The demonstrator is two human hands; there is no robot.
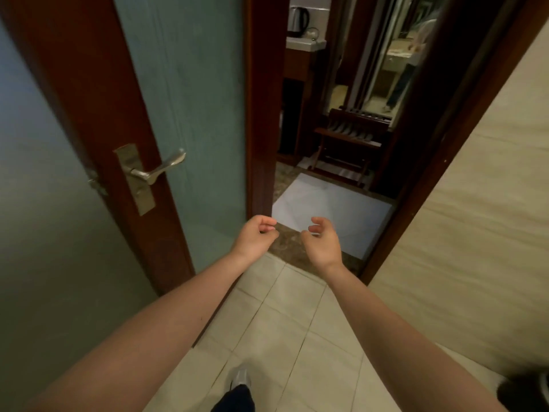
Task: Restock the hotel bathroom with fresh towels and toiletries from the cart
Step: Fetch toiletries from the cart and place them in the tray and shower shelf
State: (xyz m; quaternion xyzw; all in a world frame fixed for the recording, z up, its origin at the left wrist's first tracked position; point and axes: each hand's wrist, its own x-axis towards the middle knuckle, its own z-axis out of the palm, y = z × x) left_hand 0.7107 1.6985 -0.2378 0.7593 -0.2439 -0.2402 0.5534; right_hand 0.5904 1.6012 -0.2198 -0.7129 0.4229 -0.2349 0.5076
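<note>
Head view. Stands on a cream tiled floor, just short of a mottled brown stone threshold, facing an open doorway. Holds the left hand and the right hand out ahead, side by side but apart, above the near edge of that threshold. Carries nothing in either: fingers loosely curled and released, gripping no towel and no bottle. Passes a dark red-brown wooden door with a frosted blue-green glass panel standing open on the left, its silver lever handle on a brass plate untouched and well apart from the left hand. Looks across the threshold to a pale rectangular mat on the floor beyond, then a dark wooden slatted luggage rack, a tall mirror above it, and a steel electric kettle on a pale tabletop at the far left.

Shows no towels, toiletries or cart anywhere; cannot tell where they wait. Reads, judging by the empty hands and the way faced, as the fetching leg: going out for supplies. Calls next for stepping over the threshold without scuffing the mat's near edge, clearing the door's edge on the left, finding the cart, then closing the fingers round a folded towel or a toiletry.
</note>
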